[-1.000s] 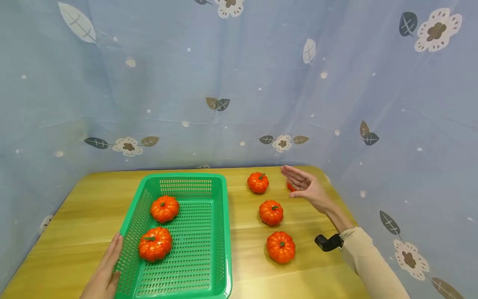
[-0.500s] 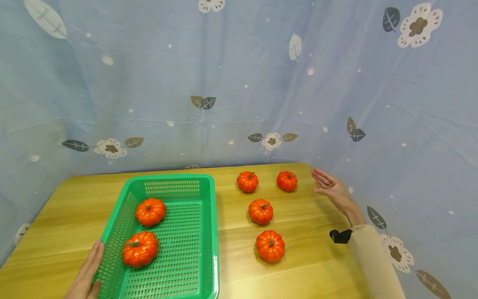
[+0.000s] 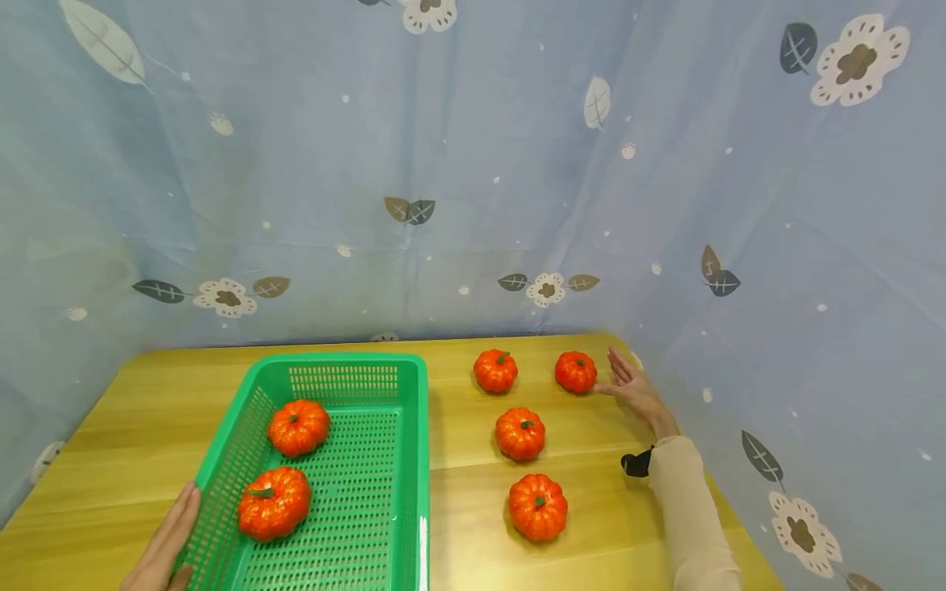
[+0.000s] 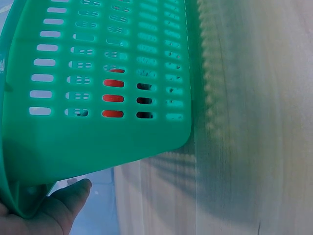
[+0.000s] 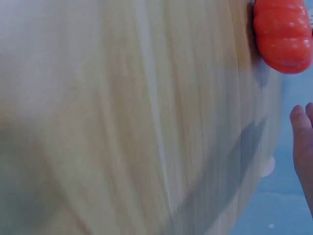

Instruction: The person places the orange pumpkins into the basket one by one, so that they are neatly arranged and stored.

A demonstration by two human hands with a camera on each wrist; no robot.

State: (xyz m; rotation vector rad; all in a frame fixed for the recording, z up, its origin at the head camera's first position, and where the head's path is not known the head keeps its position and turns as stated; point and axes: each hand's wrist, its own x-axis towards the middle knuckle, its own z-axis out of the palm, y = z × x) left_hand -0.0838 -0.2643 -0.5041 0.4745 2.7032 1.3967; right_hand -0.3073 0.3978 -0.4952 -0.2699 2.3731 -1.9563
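Note:
A green plastic basket (image 3: 411,460) with slotted walls stands on the table, two orange toy pumpkins (image 3: 299,428) inside along its left. My left hand (image 3: 164,542) lies along the basket's left wall with straight fingers; in the left wrist view its thumb (image 4: 73,198) shows by the rim. At the far right corner my right hand (image 3: 634,392) is spread, thumb side toward the far right pumpkin (image 3: 576,372). That same pumpkin (image 5: 283,36) appears at the top right of the right wrist view, a gap between it and the fingertips. Nothing is held in the right hand.
Three more pumpkins sit right of the basket: one at the back (image 3: 495,371), one in the middle (image 3: 521,433), one in front (image 3: 538,507). The wooden table (image 3: 599,525) ends at a blue patterned curtain (image 3: 473,164) behind and at the right.
My right hand first moved right, off the far right pumpkin that it hid from view, then came back left and lower beside it. The left hand stays on the basket; the head view shifted slightly.

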